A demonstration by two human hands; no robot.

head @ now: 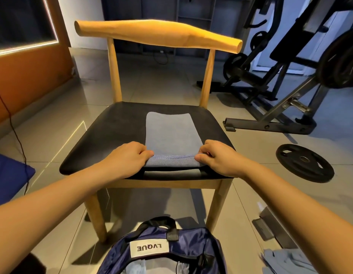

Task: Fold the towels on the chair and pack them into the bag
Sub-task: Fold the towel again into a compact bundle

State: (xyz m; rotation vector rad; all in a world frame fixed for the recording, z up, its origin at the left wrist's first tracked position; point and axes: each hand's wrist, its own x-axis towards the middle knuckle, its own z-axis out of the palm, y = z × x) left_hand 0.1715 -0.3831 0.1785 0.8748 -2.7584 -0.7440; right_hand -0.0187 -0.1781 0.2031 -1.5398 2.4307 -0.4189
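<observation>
**Both hands pinch the near hem of a folded towel at the seat's front edge**

A blue-grey towel (172,135) lies as a narrow strip on the black seat of a wooden chair (112,131). It runs from the front lip towards the backrest posts and stops short of them. Bare seat shows on both sides of the strip, more on the left than on the right.

The left hand (128,157) has its fingers curled and grips the towel's near left corner. The right hand (217,157) pinches the near right corner between thumb and fingers. The stitched hem is stretched between them, right at the seat's front edge.

A navy duffel bag (191,246) with a white "LVQUE" label stands on the tiled floor just in front of the chair, between the forearms. Its mouth is open, and pale blue fabric (136,267) shows inside.

More blue-grey cloth (286,262) lies in a loose heap on the floor at the lower right, beside the bag. A black weight plate (304,163) lies flat on the tiles to the right, apart from the chair. The foot of a weight bench frame (270,125) comes near the seat's right side. On the left, a black cable (15,131) trails across the tiles towards a blue cushion (7,175).
</observation>
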